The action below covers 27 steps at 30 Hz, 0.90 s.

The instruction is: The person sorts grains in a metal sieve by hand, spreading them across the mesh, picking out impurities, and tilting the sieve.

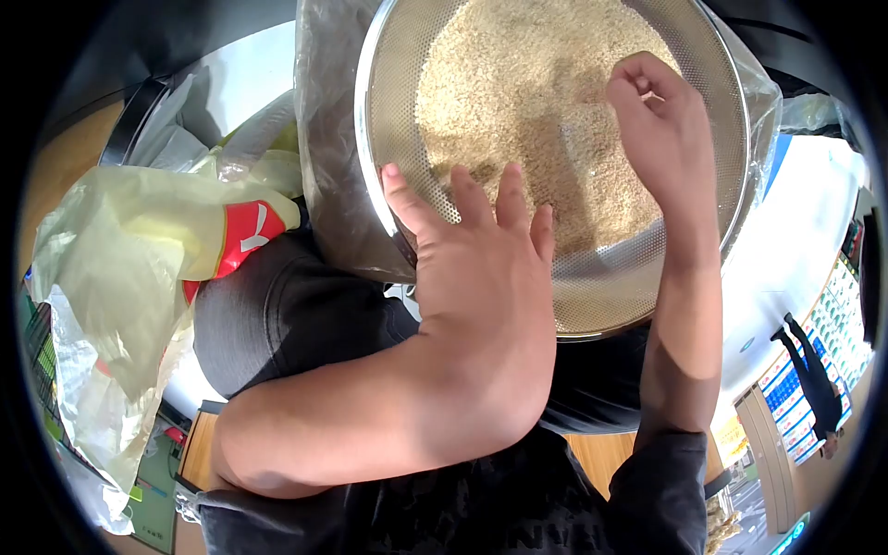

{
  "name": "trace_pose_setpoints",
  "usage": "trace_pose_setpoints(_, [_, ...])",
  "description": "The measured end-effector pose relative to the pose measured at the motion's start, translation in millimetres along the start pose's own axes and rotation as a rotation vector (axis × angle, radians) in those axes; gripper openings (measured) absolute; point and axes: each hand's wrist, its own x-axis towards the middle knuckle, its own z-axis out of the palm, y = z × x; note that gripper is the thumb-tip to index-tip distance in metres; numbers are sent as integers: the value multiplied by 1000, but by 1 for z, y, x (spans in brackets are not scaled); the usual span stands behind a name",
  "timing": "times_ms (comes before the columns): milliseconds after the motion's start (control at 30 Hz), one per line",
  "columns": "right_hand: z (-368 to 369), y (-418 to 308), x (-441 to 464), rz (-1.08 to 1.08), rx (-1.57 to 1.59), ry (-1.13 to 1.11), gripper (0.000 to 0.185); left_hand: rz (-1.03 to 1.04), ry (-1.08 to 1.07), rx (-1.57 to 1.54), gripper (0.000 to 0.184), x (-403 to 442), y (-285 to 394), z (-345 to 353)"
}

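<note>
Pale tan, rice-like grains (518,92) lie in a broad bed inside a round, silver, perforated metal sieve (392,102), banked away from its near wall. Of the 2 hands, the bare left hand (486,254) is spread flat and unclenched across the near-left rim, holding nothing visible; the bare right hand (661,116) is curled above the grains (whether it pinches any, I cannot tell). To work the bed well, I would keep the sieve level, steady the rim and use light fingertips so nothing spills over. Clear, crinkled plastic sheeting (328,139) shows around the sieve; to the left sits a translucent yellow plastic bag (116,240) with a red label, contents unclear.
</note>
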Motion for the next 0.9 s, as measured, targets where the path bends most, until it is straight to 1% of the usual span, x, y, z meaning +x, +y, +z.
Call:
trace_pose_setpoints(33, [-8,0,-1,-2,-4,3,18,-2,-12,3,75,0,0,0])
trace_pose_setpoints(100, [-24,0,-4,-42,148,-7,20,4,-6,4,76,1,0,2])
trace_pose_setpoints(133, [-33,-4,-7,33,135,-29,18,9,-3,6,76,0,0,2])
trace_pose_setpoints(167, [-38,-3,-11,34,131,-23,18,14,0,8,76,0,0,2])
trace_pose_setpoints(233, [-51,1,-17,-61,98,-44,17,16,-1,-28,76,0,-1,2])
trace_pose_setpoints(267, [-62,6,-18,-40,74,-95,16,10,14,-42,74,0,-1,3])
trace_pose_setpoints(300, [-73,12,-18,-37,65,-89,16,20,19,-43,74,0,-2,7])
trace_pose_setpoints(367, [-96,22,-17,-63,-55,-70,16,17,198,-33,82,1,-3,17])
trace_pose_setpoints(400, [-112,21,-17,14,-117,-86,16,10,209,-31,83,1,-2,18])
trace_pose_setpoints(433, [-122,19,-17,70,-196,-36,16,24,219,-35,83,1,-2,18])
trace_pose_setpoints(500, [-142,44,-8,109,-358,13,19,25,185,-37,86,1,-3,14])
trace_pose_setpoints(533, [-148,60,-4,113,-370,20,19,36,169,-77,88,0,-4,9])
trace_pose_setpoints(633, [-158,88,2,116,-476,74,23,39,163,-68,89,0,-3,9])
trace_pose_setpoints(700, [-157,89,5,203,-478,60,27,40,144,-49,90,1,-2,6])
trace_pose_setpoints(800, [-158,97,7,170,-501,62,28,42,158,-55,90,1,-3,8])
trace_pose_setpoints(900, [-150,90,6,121,-517,92,27,29,120,-95,89,1,-4,7])
